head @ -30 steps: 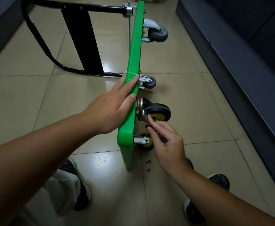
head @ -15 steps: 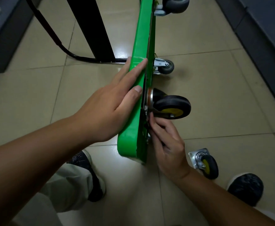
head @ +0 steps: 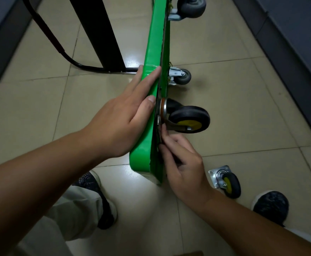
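A green platform trolley deck [head: 156, 43] stands on its side edge on the tiled floor. A black caster with a yellow hub [head: 189, 119] sticks out from its underside to the right. My left hand [head: 121, 122] lies flat on the deck's upper edge, fingers straight along it and thumb on the rim. Below the caster, my right hand [head: 184, 167] has its curled fingertips pinched against the mount plate. The small part they hold is hidden.
A loose yellow-hubbed caster [head: 226, 182] lies on the floor by my right shoe [head: 271, 204]. Two grey casters [head: 183, 77] sit farther along the deck. The black folded handle [head: 49, 32] lies left of it. A dark cabinet base [head: 289, 43] runs along the right.
The view has moved closer and lower. My right hand slid down from the caster's fork to the lower part of the mount plate. My left hand stayed on the deck edge.
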The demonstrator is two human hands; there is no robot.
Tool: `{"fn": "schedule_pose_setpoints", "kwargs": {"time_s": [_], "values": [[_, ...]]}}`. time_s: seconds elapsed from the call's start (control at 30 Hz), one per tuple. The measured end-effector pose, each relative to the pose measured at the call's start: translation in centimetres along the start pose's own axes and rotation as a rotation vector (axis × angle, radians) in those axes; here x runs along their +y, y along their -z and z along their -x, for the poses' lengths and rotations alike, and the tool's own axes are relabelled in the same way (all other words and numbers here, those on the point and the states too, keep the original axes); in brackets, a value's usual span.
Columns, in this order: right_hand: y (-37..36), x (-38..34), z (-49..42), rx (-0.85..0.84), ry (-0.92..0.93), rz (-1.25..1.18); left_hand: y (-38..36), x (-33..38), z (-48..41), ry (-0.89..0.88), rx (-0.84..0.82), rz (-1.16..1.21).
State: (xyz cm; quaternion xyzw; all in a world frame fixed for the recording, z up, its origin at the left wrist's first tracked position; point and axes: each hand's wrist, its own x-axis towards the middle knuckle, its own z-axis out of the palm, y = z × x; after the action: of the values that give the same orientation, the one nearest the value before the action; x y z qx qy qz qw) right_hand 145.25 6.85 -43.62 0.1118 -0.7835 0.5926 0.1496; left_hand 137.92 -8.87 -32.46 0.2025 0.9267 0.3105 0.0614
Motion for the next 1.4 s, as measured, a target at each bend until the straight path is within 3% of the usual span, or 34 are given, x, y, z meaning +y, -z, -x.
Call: {"fn": "schedule_pose_setpoints", "kwargs": {"time_s": [0.07,0.27,0.4,0.47,0.53,0.63,0.77,1.17,1.4], "values": [[0.4,-1.9,0.1,-0.021,-0.143,-0.031,0.0,0.1,-0.1,0.01,-0.005,-0.003],[2.7,-8.9,-4.3,-0.089,-0.872,-0.457,0.0,0.1,-0.4,0.024,-0.025,-0.028],[3.3,-10.4,-4.6,-0.138,-0.928,-0.46,0.3,0.8,-0.2,0.033,-0.051,-0.06],[3.6,-10.1,-3.1,-0.168,-0.881,-0.417,0.5,0.9,-0.2,0.026,-0.063,-0.072],[4.2,-9.4,-0.7,-0.177,-0.684,-0.289,0.6,1.0,-0.2,0.017,-0.065,-0.069],[4.6,-6.6,1.9,-0.083,-0.372,-0.09,0.5,1.0,-0.2,0.017,-0.061,-0.059],[3.7,-3.0,1.8,0.057,-0.12,0.073,0.3,0.9,-0.3,0.011,-0.047,-0.054],[0.2,1.9,1.0,0.039,0.029,-0.119,-0.4,0.0,-0.5,-0.022,0.036,0.001],[-0.8,3.4,0.1,0.041,0.139,-0.049,-0.4,-0.2,-0.5,-0.034,0.046,0.008]]}}
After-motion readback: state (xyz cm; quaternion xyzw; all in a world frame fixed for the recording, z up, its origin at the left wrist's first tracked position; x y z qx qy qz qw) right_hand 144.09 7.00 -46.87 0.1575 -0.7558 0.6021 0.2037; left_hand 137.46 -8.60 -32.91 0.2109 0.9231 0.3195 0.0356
